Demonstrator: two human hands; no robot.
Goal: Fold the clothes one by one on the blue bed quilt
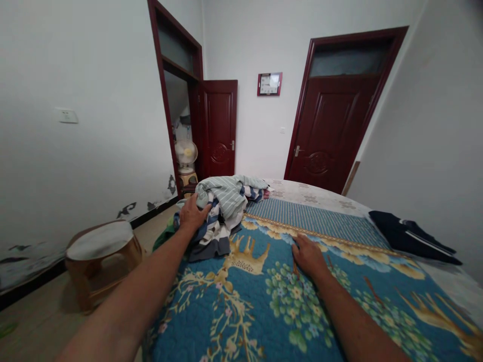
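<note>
My left hand point(193, 215) touches the left side of a heap of clothes, its thumb and forefinger spread apart on the cloth; its other fingers are partly hidden. On top of the heap lies a pale green garment with thin white stripes point(226, 193). Below it a garment with navy, white and grey bands point(215, 239) hangs down onto the bedspread, and something green point(165, 237) shows at the left edge. My right hand point(308, 254) rests palm down on the blue floral bedspread point(260, 296), fingers extended, holding nothing.
A folded dark navy garment with a white stripe point(413, 236) lies at the right. Beyond the bedspread is a pale patterned cover point(320, 193). A round-topped stool point(100, 244) stands on the floor at left. A fan point(186, 152) stands in the open doorway; another door point(335, 110) is closed.
</note>
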